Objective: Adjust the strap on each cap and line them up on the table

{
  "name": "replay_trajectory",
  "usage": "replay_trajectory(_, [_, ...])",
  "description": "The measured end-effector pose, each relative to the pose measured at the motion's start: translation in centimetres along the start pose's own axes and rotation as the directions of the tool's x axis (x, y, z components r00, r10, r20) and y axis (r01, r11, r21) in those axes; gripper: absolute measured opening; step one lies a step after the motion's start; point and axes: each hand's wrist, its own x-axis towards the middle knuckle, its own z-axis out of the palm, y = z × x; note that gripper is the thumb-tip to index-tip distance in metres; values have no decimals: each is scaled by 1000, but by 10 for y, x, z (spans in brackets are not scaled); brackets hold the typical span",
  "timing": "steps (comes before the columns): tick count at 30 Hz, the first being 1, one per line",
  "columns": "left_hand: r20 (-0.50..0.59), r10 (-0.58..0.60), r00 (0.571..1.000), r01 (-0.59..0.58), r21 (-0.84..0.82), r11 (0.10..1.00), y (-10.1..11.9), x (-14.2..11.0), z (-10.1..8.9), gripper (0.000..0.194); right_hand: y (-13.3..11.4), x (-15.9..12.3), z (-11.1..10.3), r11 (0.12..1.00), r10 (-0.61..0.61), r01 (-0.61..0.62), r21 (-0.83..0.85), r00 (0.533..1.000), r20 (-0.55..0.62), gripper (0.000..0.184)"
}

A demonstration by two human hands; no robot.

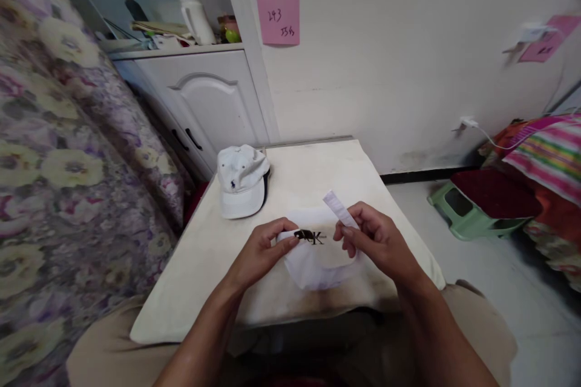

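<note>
The white fabric cap with black lettering (313,280) has its small dark fastener (304,234) pinched by the left hand (267,248), its narrow white strap (338,207) by the right hand (373,237), seemingly for control.

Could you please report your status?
Left hand pinching black-lettered white headwear. Right hand holding flat white strip. Dark-emblemed white cap sits apart at left.

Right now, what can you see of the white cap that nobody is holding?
The white cap looks like fabric, with a rounded, slightly creased crown, small eyelets and a tiny dark emblem on the front. Its curved brim points towards the near side. It rests upright near the far left of the pale tabletop; nobody touches it. A dark edge shows on its right; whether that belongs to it, I cannot tell.
</note>
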Motion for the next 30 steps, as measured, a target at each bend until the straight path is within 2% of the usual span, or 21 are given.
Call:
replay_trajectory(4, [8, -52, 999, 52, -56, 997, -3, 4, 9, 16, 7, 5, 4, 1000, 22, -23, -6, 998, -56, 20])
replay_trajectory(7, [3, -86, 996, 86, -92, 992, -5, 4, 12, 17, 6, 6, 5, 982, -79, 59, -178, 991, -107, 24])
replay_trajectory(10, [-18, -43, 999, 42, -90, 995, -4, 3, 11, 16, 0, 3, 5, 946, -163, 108, -305, 973, -161, 27])
replay_trajectory(12, [-9, 12, 1000, -13, -82, 997, -3, 2, 9, 15, -3, 2, 5, 956, -140, 88, -281, 975, -172, 27])
replay_trajectory(15, [8, 66, 998, -65, -78, 995, -2, 2, 9, 15, 0, 4, 11, 980, -61, 36, -194, 991, -120, 19])
replay_trajectory(18, [4, 72, 997, -72, -55, 996, -2, 3, 12, 16, 8, 8, 19, 993, 19, -26, -115, 998, -61, 13])
replay_trajectory(21, [4, 55, 998, -55, -51, 997, -1, 4, 15, 19, 14, 12, 27, 992, 68, -72, -104, 997, -38, 16])
replay_trajectory(24, [12, 18, 1000, -17, -76, 997, -1, 5, 15, 20, 13, 12, 29, 978, 4, -13, -208, 999, -45, 11])
replay_trajectory(28, [17, -10, 1000, 12, -138, 990, -7, 4, 10, 18, 7, 9, 21, 915, -124, 95, -393, 991, -50, 23])
replay_trajectory(30, [-8, -10, 1000, 8, -156, 988, -12, 3, 7, 19, 2, 5, 15, 878, -163, 130, -461, 986, -34, 22])
